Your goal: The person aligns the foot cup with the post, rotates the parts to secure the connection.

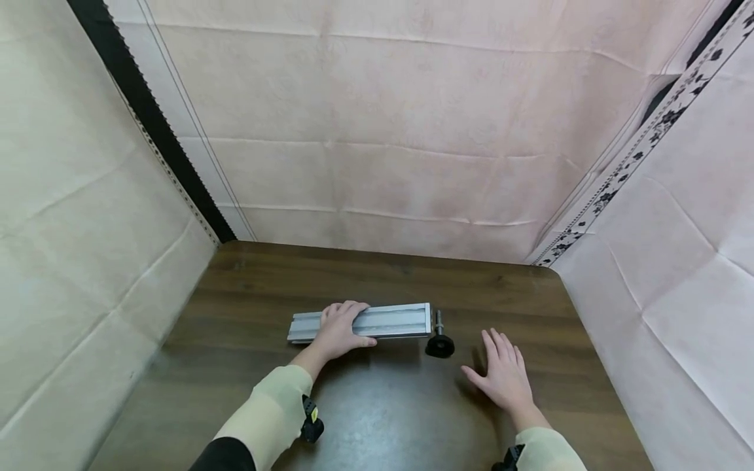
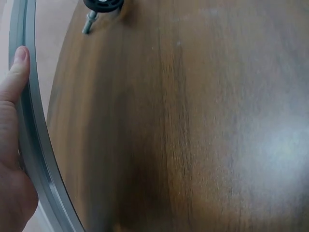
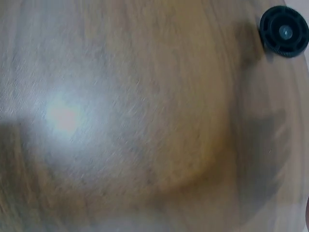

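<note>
A silver aluminium profile [image 1: 396, 320] with long grooves lies crosswise over the wooden table. My left hand [image 1: 341, 330] grips it left of its middle, fingers over the far side. In the left wrist view the thumb [image 2: 17, 72] lies along the profile's near grooved side. Just off the profile's right end is a levelling foot [image 1: 440, 345], its round black base toward me and its threaded metal stud pointing away. Its ribbed base [image 3: 285, 32] also shows in the right wrist view. To the right, my right hand [image 1: 505, 376] hovers over the table with fingers extended, holding nothing.
The brown wooden table [image 1: 389, 405] has a glossy surface with a bright reflection. Pale fabric sheets hang behind it [image 1: 383, 131] and at both sides. A black wrist device [image 1: 311, 418] sits on the left sleeve, and another [image 1: 509, 458] on the right.
</note>
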